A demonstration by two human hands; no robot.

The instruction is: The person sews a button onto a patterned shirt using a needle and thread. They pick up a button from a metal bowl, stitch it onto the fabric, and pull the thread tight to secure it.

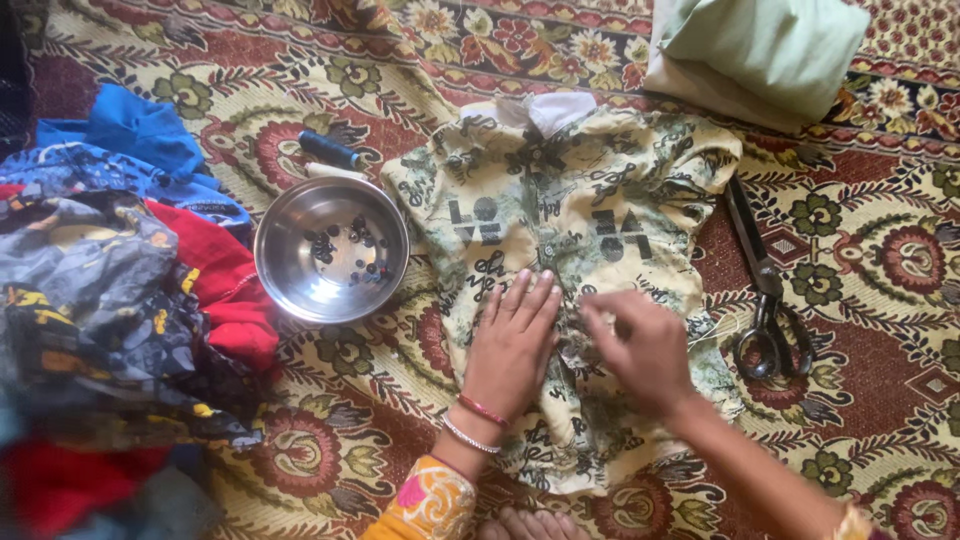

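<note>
A small cream shirt (560, 230) with dark printed patterns and a white collar lies spread flat, front up, on a patterned floral carpet (880, 400), in the middle of the view. The left hand (512, 340) rests open on the shirt's lower front, palm down with fingers stretched flat, just left of the button line. The right hand (640, 350) sits just beside it on the same part of the shirt, its fingers drawn together in a pinch at the placket; it is blurred, so what it pinches cannot be told.

Just left of the shirt stands a round steel bowl (332, 250) with small dark buttons scattered in its bottom. A dark blue spool of thread (328, 150) lies above the bowl. Large black scissors (765, 290) lie on the carpet to the right of the shirt, handles toward the person. A pile of clothes (120, 270) in blue, red and dark prints fills the left side. A folded pale green cloth (760, 50) lies at the top right.
</note>
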